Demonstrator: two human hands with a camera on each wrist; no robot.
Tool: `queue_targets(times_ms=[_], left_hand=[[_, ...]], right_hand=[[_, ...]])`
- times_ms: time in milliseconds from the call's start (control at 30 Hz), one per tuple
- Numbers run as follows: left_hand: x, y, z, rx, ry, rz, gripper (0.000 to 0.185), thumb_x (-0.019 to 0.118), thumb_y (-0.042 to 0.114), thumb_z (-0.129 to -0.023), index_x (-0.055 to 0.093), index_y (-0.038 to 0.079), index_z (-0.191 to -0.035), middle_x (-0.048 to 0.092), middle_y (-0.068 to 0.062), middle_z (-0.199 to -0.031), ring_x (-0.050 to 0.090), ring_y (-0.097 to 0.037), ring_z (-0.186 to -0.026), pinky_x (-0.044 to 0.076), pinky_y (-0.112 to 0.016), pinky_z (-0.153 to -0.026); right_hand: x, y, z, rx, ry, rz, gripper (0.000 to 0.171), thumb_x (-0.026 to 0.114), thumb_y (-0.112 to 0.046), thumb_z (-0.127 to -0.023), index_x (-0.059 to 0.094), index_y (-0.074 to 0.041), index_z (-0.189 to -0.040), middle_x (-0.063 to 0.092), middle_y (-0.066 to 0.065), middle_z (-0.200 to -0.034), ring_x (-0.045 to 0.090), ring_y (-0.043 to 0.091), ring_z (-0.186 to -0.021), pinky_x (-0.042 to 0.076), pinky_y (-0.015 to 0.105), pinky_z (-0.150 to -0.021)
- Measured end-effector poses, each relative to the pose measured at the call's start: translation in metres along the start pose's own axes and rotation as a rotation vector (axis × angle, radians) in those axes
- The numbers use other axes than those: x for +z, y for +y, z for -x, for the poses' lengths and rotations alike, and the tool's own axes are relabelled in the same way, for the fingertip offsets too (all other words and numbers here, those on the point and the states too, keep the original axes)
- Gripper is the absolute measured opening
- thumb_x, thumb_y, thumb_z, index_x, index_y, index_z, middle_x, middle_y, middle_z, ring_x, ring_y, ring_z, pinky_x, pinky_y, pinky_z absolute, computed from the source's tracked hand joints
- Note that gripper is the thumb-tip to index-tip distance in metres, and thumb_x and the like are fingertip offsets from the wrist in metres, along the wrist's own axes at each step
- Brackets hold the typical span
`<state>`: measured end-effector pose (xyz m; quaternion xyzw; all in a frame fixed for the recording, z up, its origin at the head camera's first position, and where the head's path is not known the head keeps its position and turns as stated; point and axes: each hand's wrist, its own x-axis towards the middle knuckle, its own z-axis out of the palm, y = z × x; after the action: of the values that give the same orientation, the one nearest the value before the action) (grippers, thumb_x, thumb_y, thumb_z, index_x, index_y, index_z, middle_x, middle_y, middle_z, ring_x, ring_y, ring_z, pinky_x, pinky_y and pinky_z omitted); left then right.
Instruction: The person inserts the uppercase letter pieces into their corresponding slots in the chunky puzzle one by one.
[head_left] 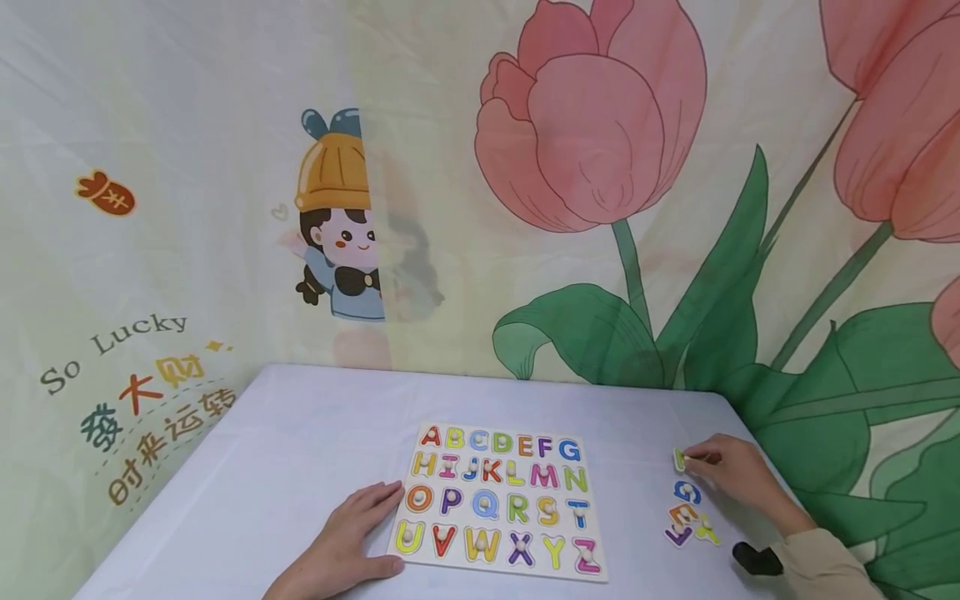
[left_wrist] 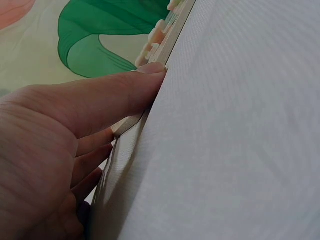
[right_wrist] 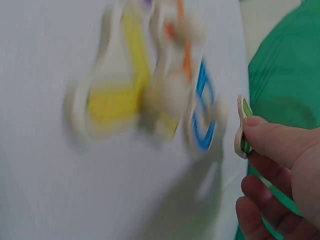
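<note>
The left hand (head_left: 341, 546) lay flat on the white worktop (head_left: 285, 450), fingers straight, their tips against the left edge of the alphabet board (head_left: 501, 500). The right hand (head_left: 731, 475) reached out to the board's right, its grip pinching a green letter piece (head_left: 679, 459) on edge between thumb and fingers, just above the worktop. Near it lay loose letters (head_left: 688, 515), among them a blue G, an orange E and a yellow Y. The board read A to Z in four rows. The backdrop (head_left: 135, 367) bore "So Lucky" above Chinese characters.
</note>
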<state>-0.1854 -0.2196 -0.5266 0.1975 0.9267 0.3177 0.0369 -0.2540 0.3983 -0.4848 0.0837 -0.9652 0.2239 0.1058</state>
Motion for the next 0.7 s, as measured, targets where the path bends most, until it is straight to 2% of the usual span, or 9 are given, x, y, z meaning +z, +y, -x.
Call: queue_targets(times_ms=[133, 400, 533, 700], left_hand=[[-0.001, 0.001, -0.001, -0.013, -0.014, 0.008, 0.101, 0.088, 0.055, -0.078, 0.049, 0.012, -0.16, 0.042, -0.008, -0.167, 0.032, -0.041, -0.154, 0.027, -0.075, -0.117], [-0.002, 0.0, 0.0, -0.018, -0.02, 0.014, 0.101, 0.088, 0.055, -0.078, 0.049, 0.011, -0.16, 0.042, -0.009, -0.167, 0.032, -0.042, -0.154, 0.027, -0.075, -0.117], [-0.001, -0.001, 0.0, -0.016, -0.013, 0.01, 0.101, 0.088, 0.056, -0.078, 0.049, 0.012, -0.16, 0.041, -0.009, -0.168, 0.031, -0.042, -0.154, 0.026, -0.075, -0.117], [-0.001, 0.001, 0.0, -0.013, -0.007, 0.014, 0.1, 0.088, 0.055, -0.078, 0.049, 0.013, -0.16, 0.041, -0.008, -0.168, 0.031, -0.043, -0.154, 0.027, -0.076, -0.117]], right_hand=[[0.006, -0.037, -0.003, -0.063, 0.003, -0.019, 0.011, 0.085, -0.016, -0.091, 0.085, -0.013, -0.102, 0.069, -0.009, -0.088, 0.06, 0.009, -0.082, 0.053, 0.024, -0.066], [0.041, -0.117, -0.009, -0.065, -0.053, -0.101, 0.012, 0.088, -0.013, -0.087, 0.086, -0.019, -0.097, 0.065, -0.012, -0.083, 0.058, 0.01, -0.082, 0.052, 0.023, -0.066], [0.059, -0.14, -0.012, -0.062, -0.077, -0.12, 0.012, 0.088, -0.013, -0.087, 0.086, -0.021, -0.095, 0.063, -0.013, -0.082, 0.057, 0.008, -0.081, 0.051, 0.022, -0.065], [0.073, -0.155, -0.015, -0.03, -0.111, -0.122, 0.011, 0.089, -0.013, -0.086, 0.086, -0.021, -0.093, 0.063, -0.012, -0.083, 0.056, 0.009, -0.08, 0.051, 0.022, -0.068]])
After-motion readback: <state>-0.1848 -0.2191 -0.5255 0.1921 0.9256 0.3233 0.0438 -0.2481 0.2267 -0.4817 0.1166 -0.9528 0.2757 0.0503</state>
